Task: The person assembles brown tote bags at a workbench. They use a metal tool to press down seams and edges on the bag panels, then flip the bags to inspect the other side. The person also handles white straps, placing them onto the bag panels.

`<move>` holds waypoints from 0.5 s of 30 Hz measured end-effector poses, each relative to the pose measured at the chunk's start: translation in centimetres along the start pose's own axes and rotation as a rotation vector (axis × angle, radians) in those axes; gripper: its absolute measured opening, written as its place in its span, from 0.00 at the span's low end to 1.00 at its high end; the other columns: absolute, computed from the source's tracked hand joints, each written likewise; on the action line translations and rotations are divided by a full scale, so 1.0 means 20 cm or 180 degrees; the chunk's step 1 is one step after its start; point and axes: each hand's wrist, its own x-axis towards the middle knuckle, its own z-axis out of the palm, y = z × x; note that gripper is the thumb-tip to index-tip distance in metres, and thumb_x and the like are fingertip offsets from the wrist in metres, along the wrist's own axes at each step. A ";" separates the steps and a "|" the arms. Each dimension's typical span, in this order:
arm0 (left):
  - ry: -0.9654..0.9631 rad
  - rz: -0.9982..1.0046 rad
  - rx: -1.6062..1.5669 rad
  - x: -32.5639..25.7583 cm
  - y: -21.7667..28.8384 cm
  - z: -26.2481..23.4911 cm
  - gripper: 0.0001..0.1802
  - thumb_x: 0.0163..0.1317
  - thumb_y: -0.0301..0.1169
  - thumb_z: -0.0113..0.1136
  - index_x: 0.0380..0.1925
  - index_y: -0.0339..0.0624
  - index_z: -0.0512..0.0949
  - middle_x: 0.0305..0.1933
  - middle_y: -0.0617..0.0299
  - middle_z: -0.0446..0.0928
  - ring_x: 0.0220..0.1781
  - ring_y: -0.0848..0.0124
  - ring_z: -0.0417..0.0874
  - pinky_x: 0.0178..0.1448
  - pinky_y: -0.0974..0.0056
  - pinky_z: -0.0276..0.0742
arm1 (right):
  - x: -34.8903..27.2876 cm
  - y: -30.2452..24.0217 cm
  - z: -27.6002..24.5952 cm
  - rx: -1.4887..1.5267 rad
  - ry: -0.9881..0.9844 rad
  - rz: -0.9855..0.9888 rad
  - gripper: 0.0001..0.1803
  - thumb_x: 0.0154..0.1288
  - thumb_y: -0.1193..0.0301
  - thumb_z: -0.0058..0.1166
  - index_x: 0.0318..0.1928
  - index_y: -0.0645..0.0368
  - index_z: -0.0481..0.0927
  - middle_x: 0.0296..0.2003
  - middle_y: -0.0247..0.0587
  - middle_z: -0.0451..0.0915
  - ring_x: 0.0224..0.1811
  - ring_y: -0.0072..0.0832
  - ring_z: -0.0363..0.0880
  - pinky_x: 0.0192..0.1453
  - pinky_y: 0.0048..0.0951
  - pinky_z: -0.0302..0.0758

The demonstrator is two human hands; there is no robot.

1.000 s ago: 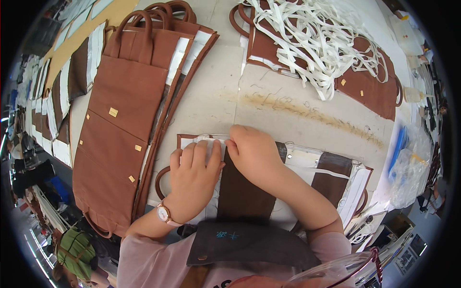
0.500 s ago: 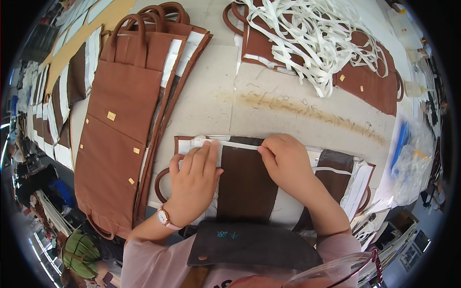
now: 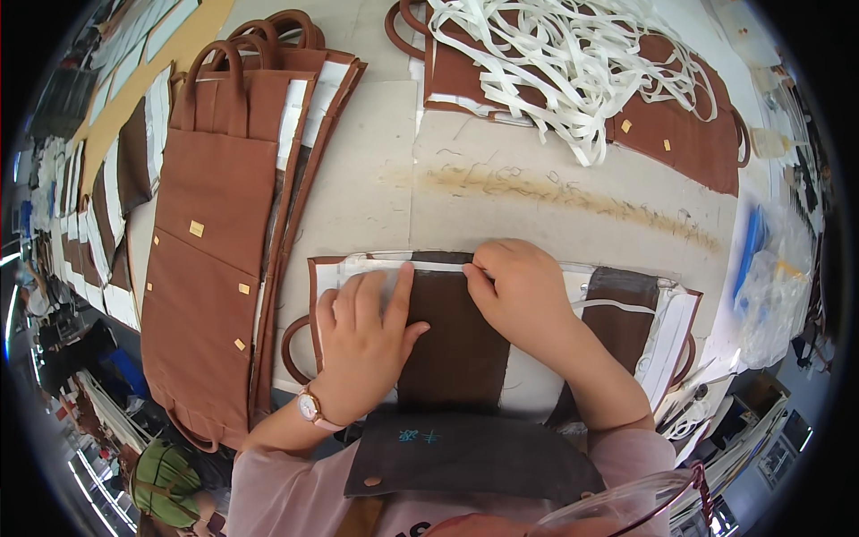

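A bag panel (image 3: 456, 345) lies flat before me, dark brown and white in blocks, with brown edging and a brown loop handle (image 3: 292, 351) at its left. Along its far edge runs a narrow white tape (image 3: 438, 266). My left hand (image 3: 362, 327) rests on the panel with fingers spread, the fingertips pressing at the tape's left part. Near the middle of that edge my right hand (image 3: 519, 282) is closed, pinching the tape between thumb and fingers. The tape's loose end (image 3: 617, 306) trails to the right across the panel from under my right hand.
Left of the panel lies a stack of brown bag pieces (image 3: 215, 259) with loop handles. A tangled heap of white tape (image 3: 573, 72) covers more brown pieces (image 3: 689, 125) at the far right. Clear plastic bags (image 3: 769, 309) lie at the right edge, and a person in green (image 3: 165, 483) is at lower left.
The view has shifted slightly. My left index finger has stretched out along the tape and the thumb has spread away, while my right hand keeps its pinch near the edge's middle.
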 end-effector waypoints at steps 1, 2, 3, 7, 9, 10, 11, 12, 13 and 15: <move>0.0021 0.0085 -0.0035 0.01 0.01 0.01 0.40 0.56 0.44 0.69 0.67 0.40 0.71 0.64 0.51 0.70 0.64 0.58 0.70 0.64 0.47 0.64 | 0.00 0.00 0.00 0.0000 0.0015 -0.0021 0.09 0.63 0.71 0.57 0.27 0.61 0.75 0.26 0.46 0.77 0.32 0.46 0.78 0.38 0.46 0.75; 0.0041 0.0170 -0.0066 0.02 0.02 0.01 0.40 0.57 0.45 0.68 0.67 0.36 0.71 0.65 0.51 0.69 0.66 0.59 0.70 0.64 0.47 0.64 | 0.00 0.00 0.01 -0.0013 0.0046 -0.0032 0.09 0.63 0.71 0.57 0.27 0.61 0.75 0.26 0.46 0.77 0.32 0.46 0.78 0.38 0.46 0.75; -0.0011 0.0163 -0.0048 0.02 0.02 0.01 0.41 0.57 0.45 0.68 0.67 0.34 0.70 0.66 0.51 0.69 0.67 0.60 0.69 0.65 0.47 0.64 | 0.00 0.00 0.01 -0.0028 0.0077 -0.0043 0.09 0.63 0.71 0.57 0.27 0.61 0.75 0.26 0.46 0.77 0.32 0.46 0.78 0.38 0.46 0.75; -0.0143 0.0117 -0.0097 0.01 0.03 0.00 0.43 0.56 0.44 0.69 0.67 0.31 0.68 0.68 0.51 0.68 0.69 0.59 0.69 0.68 0.47 0.62 | 0.00 0.00 0.03 0.0048 0.0286 0.0003 0.09 0.62 0.71 0.57 0.27 0.60 0.75 0.26 0.45 0.77 0.31 0.45 0.78 0.37 0.45 0.75; -0.0116 0.0067 -0.0185 0.01 0.03 0.01 0.42 0.56 0.43 0.70 0.67 0.32 0.68 0.68 0.50 0.69 0.69 0.58 0.70 0.69 0.47 0.61 | 0.00 0.01 0.02 0.0100 0.0258 0.0018 0.08 0.61 0.71 0.58 0.27 0.60 0.75 0.25 0.45 0.77 0.31 0.45 0.78 0.37 0.45 0.75; -0.0080 0.0047 -0.0234 0.00 0.03 0.01 0.41 0.56 0.42 0.69 0.67 0.32 0.68 0.69 0.50 0.69 0.69 0.58 0.70 0.69 0.47 0.61 | 0.00 0.01 0.02 0.0126 0.0244 0.0025 0.08 0.60 0.71 0.58 0.27 0.60 0.75 0.25 0.44 0.77 0.31 0.45 0.78 0.37 0.44 0.75; -0.0049 0.0025 -0.0284 0.00 0.03 0.01 0.40 0.57 0.41 0.69 0.66 0.32 0.68 0.69 0.50 0.69 0.69 0.58 0.71 0.69 0.47 0.60 | -0.01 0.01 0.03 0.0082 0.0250 -0.0034 0.08 0.60 0.72 0.59 0.27 0.60 0.75 0.25 0.44 0.77 0.31 0.44 0.78 0.37 0.44 0.76; -0.0039 0.0052 -0.0240 0.00 0.03 0.01 0.40 0.57 0.42 0.69 0.66 0.32 0.69 0.68 0.50 0.69 0.68 0.58 0.71 0.67 0.47 0.62 | -0.01 0.01 0.03 0.0037 0.0256 -0.0093 0.08 0.59 0.72 0.59 0.27 0.60 0.75 0.25 0.44 0.77 0.31 0.44 0.78 0.37 0.44 0.76; -0.0028 0.0078 -0.0196 0.01 0.03 0.01 0.39 0.58 0.42 0.68 0.65 0.32 0.69 0.68 0.50 0.69 0.68 0.58 0.71 0.66 0.47 0.63 | -0.01 0.01 0.03 -0.0007 0.0262 -0.0153 0.08 0.59 0.72 0.59 0.27 0.60 0.75 0.25 0.43 0.77 0.31 0.44 0.78 0.36 0.44 0.76; -0.0034 0.0103 -0.0140 0.01 0.03 0.00 0.39 0.59 0.43 0.67 0.65 0.32 0.69 0.68 0.50 0.70 0.68 0.59 0.71 0.64 0.47 0.64 | -0.01 0.02 0.03 -0.0037 0.0253 -0.0264 0.08 0.58 0.72 0.59 0.26 0.60 0.75 0.25 0.43 0.77 0.31 0.44 0.78 0.36 0.44 0.76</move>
